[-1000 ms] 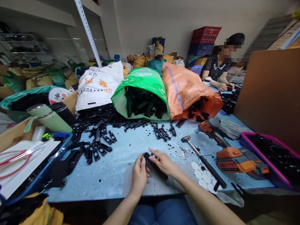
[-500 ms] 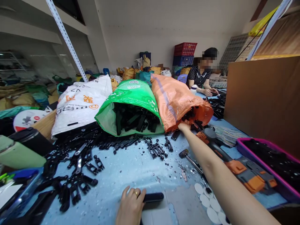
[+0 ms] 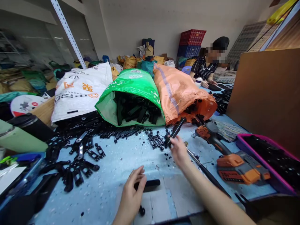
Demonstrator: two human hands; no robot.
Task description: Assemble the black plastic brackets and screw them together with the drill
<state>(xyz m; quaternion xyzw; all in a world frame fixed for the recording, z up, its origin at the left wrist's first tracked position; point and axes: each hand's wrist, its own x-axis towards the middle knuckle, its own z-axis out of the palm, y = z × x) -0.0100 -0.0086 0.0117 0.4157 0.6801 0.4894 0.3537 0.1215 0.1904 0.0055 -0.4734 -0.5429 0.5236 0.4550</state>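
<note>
My left hand [image 3: 131, 192] curls loosely round the left end of a black bar-shaped part [image 3: 153, 183], thumb on the near side. The part lies on a grey board [image 3: 161, 200] at the table's front; a small black knob [image 3: 142, 211] shows below the hand. My right hand [image 3: 179, 151] is closed on a long black plastic part [image 3: 177, 128], raised and slanting away in front of the orange sack [image 3: 180, 90]. This sack's frayed mouth opens towards me, with black parts inside. Left of it, a green sack [image 3: 136, 82] holds many more black parts.
An orange and grey cordless power tool [image 3: 236, 165] and a hammer [image 3: 206, 172] lie at right. A pink-rimmed bin [image 3: 269, 147] holds black parts. Loose black parts [image 3: 79, 156] cover the left side by a green bottle [image 3: 21, 139]. A co-worker [image 3: 208, 67] sits beyond.
My right hand has come back from the orange sack's mouth towards me with a long black part in it. My left hand has turned slightly and stays at the bar's end.
</note>
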